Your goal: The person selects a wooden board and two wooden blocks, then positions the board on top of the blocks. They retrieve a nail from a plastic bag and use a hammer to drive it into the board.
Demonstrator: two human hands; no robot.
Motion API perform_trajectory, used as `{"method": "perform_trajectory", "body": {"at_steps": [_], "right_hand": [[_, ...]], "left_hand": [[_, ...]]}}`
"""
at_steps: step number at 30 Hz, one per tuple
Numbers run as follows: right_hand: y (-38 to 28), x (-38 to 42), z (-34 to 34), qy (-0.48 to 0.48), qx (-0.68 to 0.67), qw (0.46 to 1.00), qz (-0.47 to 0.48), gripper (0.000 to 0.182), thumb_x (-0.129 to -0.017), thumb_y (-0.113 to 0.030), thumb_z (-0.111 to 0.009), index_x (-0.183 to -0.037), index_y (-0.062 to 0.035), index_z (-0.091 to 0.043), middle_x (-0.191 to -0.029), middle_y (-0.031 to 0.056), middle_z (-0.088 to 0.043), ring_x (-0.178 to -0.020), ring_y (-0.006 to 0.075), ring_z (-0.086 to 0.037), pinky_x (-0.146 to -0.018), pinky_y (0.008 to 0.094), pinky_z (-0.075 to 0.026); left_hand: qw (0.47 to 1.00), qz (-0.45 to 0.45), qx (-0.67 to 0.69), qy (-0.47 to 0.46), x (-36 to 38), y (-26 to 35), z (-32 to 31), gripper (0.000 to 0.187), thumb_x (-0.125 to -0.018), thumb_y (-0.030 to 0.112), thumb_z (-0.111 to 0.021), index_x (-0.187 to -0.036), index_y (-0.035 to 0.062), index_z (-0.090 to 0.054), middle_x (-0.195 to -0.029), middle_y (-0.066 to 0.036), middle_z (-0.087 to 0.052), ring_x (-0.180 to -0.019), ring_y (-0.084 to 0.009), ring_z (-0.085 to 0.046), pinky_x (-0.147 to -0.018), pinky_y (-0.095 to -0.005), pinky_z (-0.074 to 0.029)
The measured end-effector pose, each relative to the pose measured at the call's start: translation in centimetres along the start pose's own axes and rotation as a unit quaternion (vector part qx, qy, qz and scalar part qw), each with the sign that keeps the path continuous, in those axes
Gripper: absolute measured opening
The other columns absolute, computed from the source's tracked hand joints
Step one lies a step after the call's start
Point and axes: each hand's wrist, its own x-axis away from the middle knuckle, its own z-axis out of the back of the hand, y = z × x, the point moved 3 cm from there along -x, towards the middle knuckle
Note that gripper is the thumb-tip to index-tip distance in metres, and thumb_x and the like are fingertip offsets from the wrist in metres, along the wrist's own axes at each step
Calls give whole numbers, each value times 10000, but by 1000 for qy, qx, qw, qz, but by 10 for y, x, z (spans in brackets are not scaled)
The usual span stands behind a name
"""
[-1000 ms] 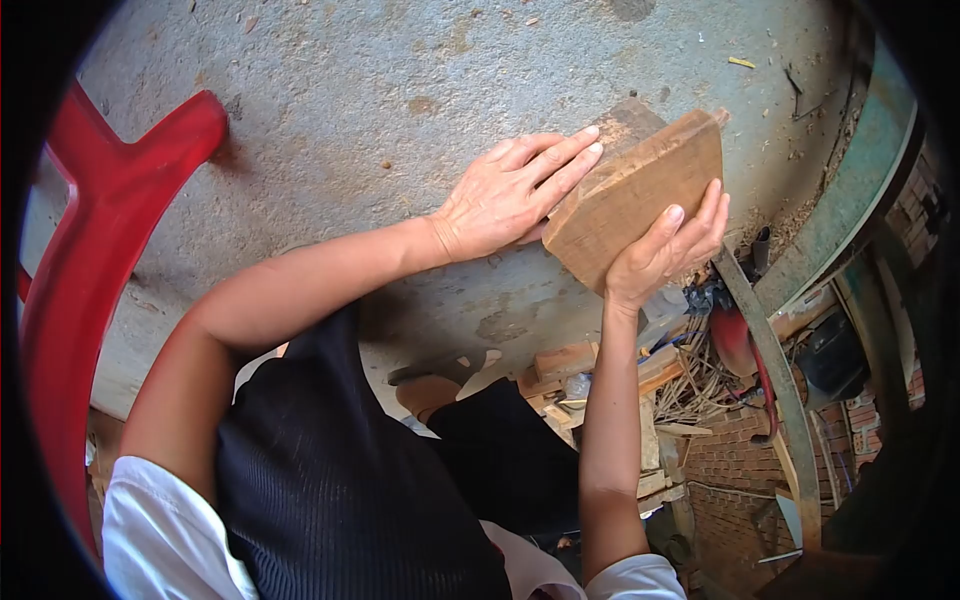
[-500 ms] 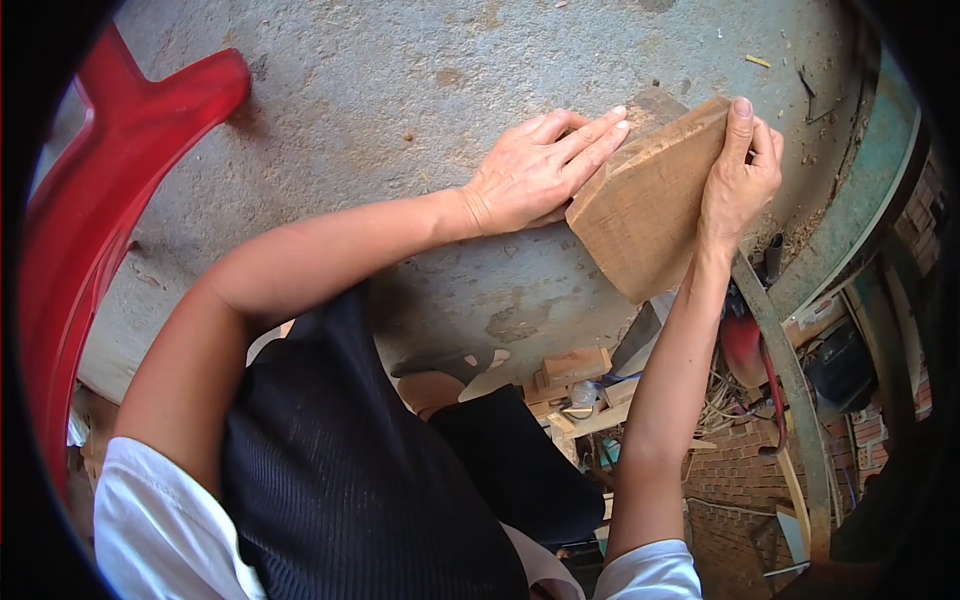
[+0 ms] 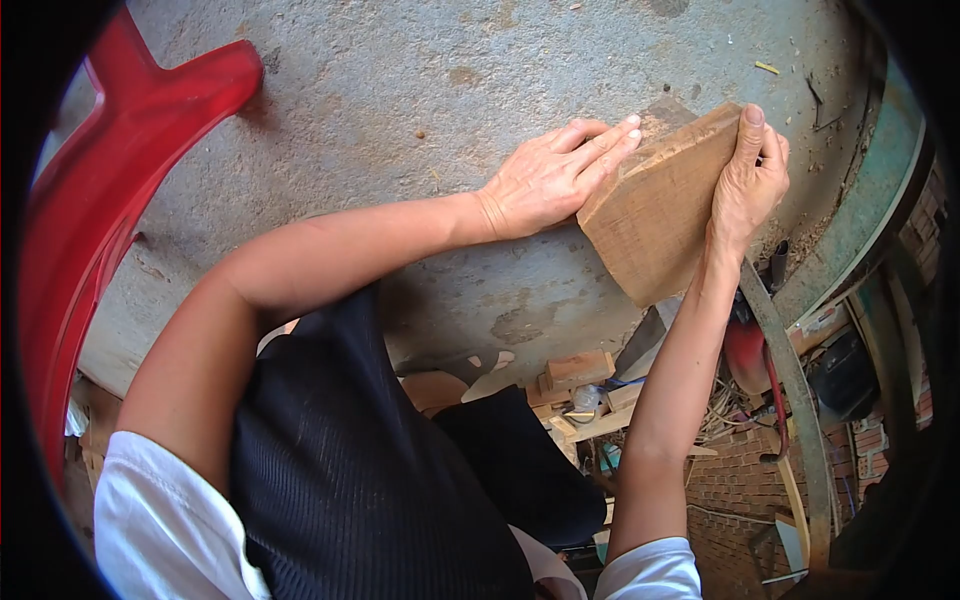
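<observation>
A brown wooden board [image 3: 660, 212] is tilted up on its edge above the grey concrete surface [image 3: 400, 110]. My right hand [image 3: 746, 190] grips its far right corner, thumb on the near face and fingers curled behind. My left hand [image 3: 562, 178] lies at the board's left end, its fingers stretched out together along the top edge; its palm side is hidden. Behind the board, a darker flat wood piece [image 3: 664, 117] with sawdust on it shows in part.
A red curved plastic object [image 3: 150, 110] stands at the left. At the right are a green curved metal frame [image 3: 865, 220] and a red-handled tool [image 3: 775, 405]. Wood offcuts [image 3: 580, 370] lie below, near a brick floor [image 3: 735, 470]. A yellow scrap [image 3: 766, 68] lies at the upper right.
The whole view has shifted slightly, so hands and board appear a little further right and lower. Both hands keep the same hold on the board.
</observation>
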Motion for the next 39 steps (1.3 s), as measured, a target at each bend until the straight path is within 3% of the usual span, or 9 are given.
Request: {"method": "perform_trajectory", "body": {"at_steps": [7,9,11,12,15,20,24,35,39], "right_hand": [[-2,1,2,5,14,1000,10,459,-949,-489,-636,-901,-41,-725,-875,40,-554,-802,165,-531,-763,330,-455],[-4,2,2,-4,31,999,12,425,-959,-462,-634,-937,-48,-725,-895,42,-564,-835,174,-541,-790,336,-458],[-10,8,2,54,60,992,94,348,-988,-394,-607,-1056,-67,-702,-1005,66,-570,-957,209,-546,-878,358,-446],[-9,13,5,59,89,990,95,318,-1017,-309,-555,-1205,-67,-641,-1157,110,-527,-1079,256,-519,-965,399,-410],[-8,33,14,132,147,976,89,338,-1032,-261,-508,-1277,-44,-593,-1225,141,-471,-1141,279,-496,-998,430,-386],[7,62,8,71,181,981,7,483,-1063,-364,-335,-1408,-73,-507,-1375,145,-474,-1273,302,-455,-1068,484,-296],[7,59,7,55,172,984,-1,484,-1061,-373,-330,-1402,-81,-511,-1355,134,-522,-1274,299,-461,-1086,501,-258],[9,57,6,88,205,974,22,444,-1047,-370,-353,-1288,-66,-568,-1173,139,-611,-1109,334,-551,-952,478,-376],[9,59,6,90,206,974,22,441,-1048,-371,-351,-1288,-72,-568,-1173,132,-610,-1118,327,-547,-964,474,-369]], "left_hand": [[1000,-6,2,-14,-1,1,2,689,-806,115,-588,-1457,-5,-400,-1511,-109,-430,-1246,-269,-501,-950,-348,-534],[1000,-1,13,-14,-1,0,2,754,-751,104,-628,-1459,-16,-400,-1535,-109,-404,-1209,-292,-515,-966,-362,-519],[1000,-5,10,-20,0,0,4,751,-752,95,-633,-1456,-21,-400,-1538,-112,-396,-1212,-295,-510,-975,-365,-512],[1000,-4,8,-29,1,0,6,748,-752,85,-638,-1453,-25,-400,-1542,-116,-389,-1216,-298,-505,-983,-368,-505],[997,23,43,-61,3,0,15,747,-761,76,-672,-1452,-20,-402,-1517,-124,-406,-1210,-306,-500,-998,-380,-491],[987,38,92,-123,-2,-6,29,762,-771,90,-722,-1457,6,-402,-1459,-126,-444,-1164,-309,-510,-988,-390,-496],[985,26,107,-136,-5,-10,29,783,-765,98,-738,-1463,18,-393,-1447,-125,-444,-1122,-307,-525,-945,-381,-522],[989,-8,27,-144,-4,-10,24,716,-795,73,-617,-1472,21,-386,-1449,-129,-437,-1116,-293,-531,-914,-345,-539],[987,-7,22,-156,-5,-9,26,694,-802,90,-606,-1461,15,-401,-1441,-130,-447,-1120,-289,-534,-921,-342,-537]]}}
